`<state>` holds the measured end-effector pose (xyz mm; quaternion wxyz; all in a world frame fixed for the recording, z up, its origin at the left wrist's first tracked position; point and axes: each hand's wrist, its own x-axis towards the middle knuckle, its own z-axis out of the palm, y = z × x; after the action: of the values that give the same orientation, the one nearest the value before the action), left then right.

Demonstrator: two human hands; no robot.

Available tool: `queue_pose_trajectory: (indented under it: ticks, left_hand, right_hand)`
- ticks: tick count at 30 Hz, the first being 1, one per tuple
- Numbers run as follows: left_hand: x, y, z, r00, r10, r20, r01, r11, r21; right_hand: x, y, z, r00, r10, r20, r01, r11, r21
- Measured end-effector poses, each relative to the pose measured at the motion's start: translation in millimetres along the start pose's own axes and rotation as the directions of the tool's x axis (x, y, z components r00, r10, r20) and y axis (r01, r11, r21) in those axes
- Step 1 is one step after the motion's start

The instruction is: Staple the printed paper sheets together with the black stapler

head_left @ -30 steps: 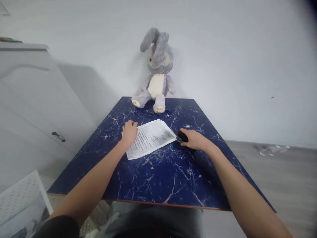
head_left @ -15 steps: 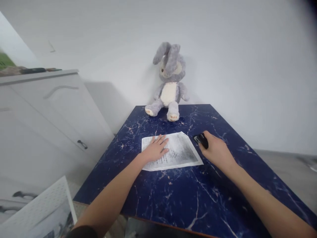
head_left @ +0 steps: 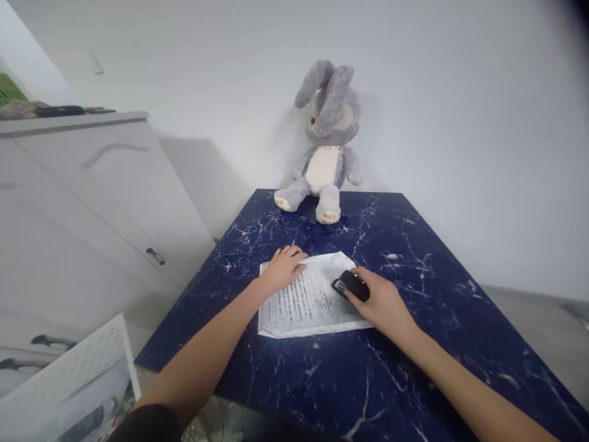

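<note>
A printed paper sheet (head_left: 299, 307), perhaps more than one layer, lies creased on the blue table. My left hand (head_left: 284, 267) is at its far left edge, with the fingers bent over that edge and the thumb on the printed side. In my right hand (head_left: 381, 304) is a small black stapler (head_left: 355, 285), gripped between thumb and fingers over the right part of the sheet. Its jaw end points left, and a bit of metal shows there. Whether paper sits between its jaws I cannot tell.
A grey plush rabbit (head_left: 324, 166) sits at the table's far end against the wall. The dark blue marbled table (head_left: 322, 380) has its near edge just below my arms. White cabinets (head_left: 92, 202) stand on the left, with a white perforated basket (head_left: 101, 362) below them.
My right hand has brought the stapler left, from beside the sheet to over it. My left hand has slid from flat on the sheet to its far edge. The view has shifted slightly.
</note>
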<state>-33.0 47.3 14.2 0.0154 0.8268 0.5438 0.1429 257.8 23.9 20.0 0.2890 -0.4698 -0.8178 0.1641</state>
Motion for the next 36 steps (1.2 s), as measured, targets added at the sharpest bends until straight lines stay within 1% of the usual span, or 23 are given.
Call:
queue_pose_trajectory:
  ticks: [4,6,8,10,11,13,14,16,18,21,23,26,29,33,36]
  left_hand:
    - [5,-5,4.1,0.999,-0.011,0.031,0.011,1.000,-0.004]
    - [7,-7,6.2,0.999,-0.021,0.032,0.021,1.000,-0.021]
    - [7,-9,7.1,0.999,-0.030,0.023,0.031,0.999,-0.041]
    - [7,-11,6.8,0.999,-0.031,0.007,0.031,0.997,-0.065]
    - [7,-12,6.3,1.000,-0.026,-0.001,0.026,0.996,-0.080]
    - [7,-14,5.7,1.000,-0.019,-0.020,0.017,0.994,-0.105]
    - [7,-15,6.0,1.000,-0.017,-0.025,0.014,0.993,-0.113]
    - [7,-17,8.1,0.999,-0.014,-0.032,0.010,0.993,-0.121]
    - [7,-20,12.0,0.999,-0.006,-0.037,0.001,0.992,-0.124]
    - [8,-23,18.0,0.999,0.016,-0.035,-0.020,0.992,-0.124]
    - [8,-25,19.5,0.999,0.014,-0.034,-0.018,0.993,-0.115]
    - [8,-24,17.0,0.998,-0.019,-0.059,0.013,0.995,-0.102]
    - [7,-22,13.1,0.996,-0.054,-0.075,0.046,0.993,-0.104]
    - [6,-20,11.7,0.994,-0.090,-0.066,0.082,0.991,-0.107]
    - [5,-18,12.8,0.992,-0.105,-0.077,0.095,0.988,-0.124]
  right_hand:
    - [-2,1,8,0.998,-0.015,-0.068,0.018,0.999,0.049]
    - [-3,0,10,0.994,-0.030,-0.102,0.038,0.996,0.079]
    - [-2,1,9,0.991,-0.020,-0.136,0.036,0.992,0.118]
    - [-1,8,7,0.982,0.040,-0.184,-0.002,0.980,0.199]
    - [1,13,6,0.973,0.090,-0.211,-0.030,0.963,0.269]
    - [5,26,7,0.949,0.202,-0.243,-0.076,0.893,0.444]
    - [8,33,7,0.936,0.252,-0.245,-0.090,0.845,0.527]
    - [14,44,9,0.920,0.313,-0.236,-0.094,0.759,0.645]
    - [20,51,11,0.907,0.350,-0.235,-0.081,0.691,0.718]
    - [26,55,13,0.877,0.416,-0.239,-0.074,0.609,0.790]
    - [28,55,13,0.868,0.445,-0.220,-0.082,0.566,0.820]
    - [29,54,11,0.867,0.464,-0.183,-0.088,0.505,0.859]
    - [30,50,6,0.866,0.472,-0.165,-0.091,0.473,0.876]
    - [32,46,1,0.857,0.487,-0.167,-0.074,0.437,0.896]
    - [32,49,1,0.853,0.508,-0.118,-0.095,0.375,0.922]
